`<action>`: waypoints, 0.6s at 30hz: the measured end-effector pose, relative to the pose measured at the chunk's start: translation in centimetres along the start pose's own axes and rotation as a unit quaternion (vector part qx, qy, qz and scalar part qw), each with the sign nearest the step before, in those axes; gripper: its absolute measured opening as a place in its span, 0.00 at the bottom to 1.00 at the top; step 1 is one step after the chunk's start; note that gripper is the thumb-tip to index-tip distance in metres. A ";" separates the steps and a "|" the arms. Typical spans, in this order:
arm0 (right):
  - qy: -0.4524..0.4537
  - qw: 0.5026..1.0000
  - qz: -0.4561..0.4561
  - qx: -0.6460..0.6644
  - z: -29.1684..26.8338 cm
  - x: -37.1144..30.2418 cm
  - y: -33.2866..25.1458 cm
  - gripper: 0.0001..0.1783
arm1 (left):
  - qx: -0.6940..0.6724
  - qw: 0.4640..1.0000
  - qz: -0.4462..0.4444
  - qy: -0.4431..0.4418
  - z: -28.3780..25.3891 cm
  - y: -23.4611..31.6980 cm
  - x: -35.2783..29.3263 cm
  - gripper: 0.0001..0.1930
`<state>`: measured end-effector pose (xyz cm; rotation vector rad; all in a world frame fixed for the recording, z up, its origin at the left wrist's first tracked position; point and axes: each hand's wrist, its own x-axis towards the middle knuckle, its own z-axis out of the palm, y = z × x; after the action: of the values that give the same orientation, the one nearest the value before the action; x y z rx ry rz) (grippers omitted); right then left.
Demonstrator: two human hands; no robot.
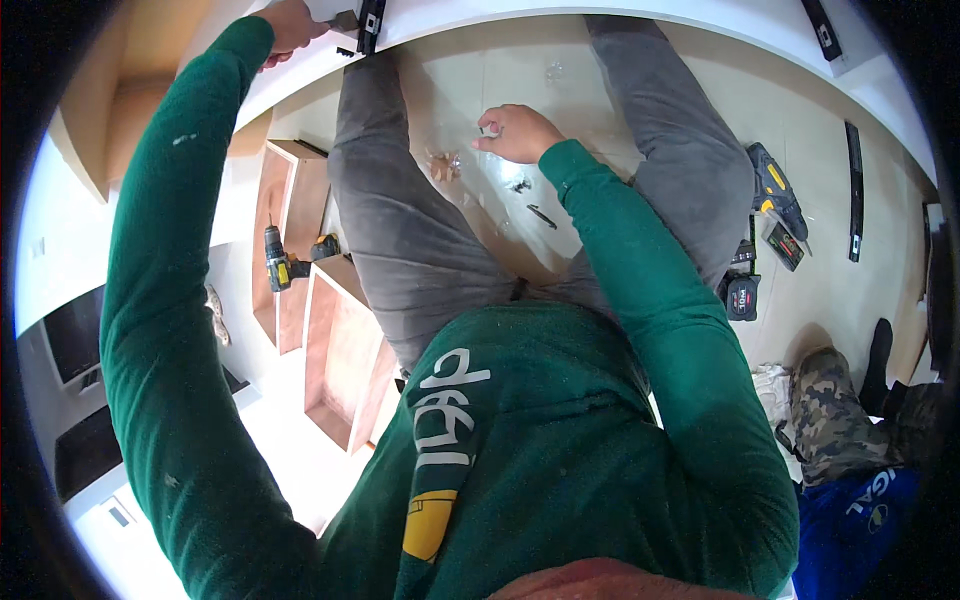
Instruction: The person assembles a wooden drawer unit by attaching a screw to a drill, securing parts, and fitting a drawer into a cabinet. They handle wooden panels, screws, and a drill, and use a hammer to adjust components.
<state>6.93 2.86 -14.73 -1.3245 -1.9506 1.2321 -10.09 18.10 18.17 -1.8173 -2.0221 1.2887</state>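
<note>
At the upper left, my left hand (287, 28) reaches up to a white panel (480, 12). It is closed on a small grey flat piece (343, 22), whose kind I cannot make out. That piece is beside a black drawer slide (371, 22) fixed to the panel. My right hand (522, 134) is held between my legs, above the floor. Its thumb and forefinger are curled together around something small that I cannot make out. Below it on the floor lie small dark hardware pieces (519, 186) and a thin black strip (542, 216).
To my left are wooden drawer boxes (335, 375) and a cordless drill (284, 262). At my right lie another power tool (777, 192), a small box (783, 245), a tape measure (740, 297) and a loose black slide (854, 190). Another person (840, 420) sits at the lower right.
</note>
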 end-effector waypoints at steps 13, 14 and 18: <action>-0.007 1.000 0.015 -0.025 0.9 0.6 1.6 0.30 | 0.059 0.976 0.060 0.199 6.0 0.0 2.9 0.16; -0.006 1.000 0.014 -0.024 0.9 0.6 1.3 0.30 | 0.054 0.980 0.069 0.179 5.8 -0.4 3.7 0.16; -0.020 0.999 0.022 -0.026 1.0 0.3 0.2 0.30 | -0.031 0.991 0.082 0.099 6.0 -1.4 4.8 0.10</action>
<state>6.14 2.80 -15.43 -1.3842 -2.0040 1.2451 -16.03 19.39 13.25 -2.0869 -1.8622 1.0431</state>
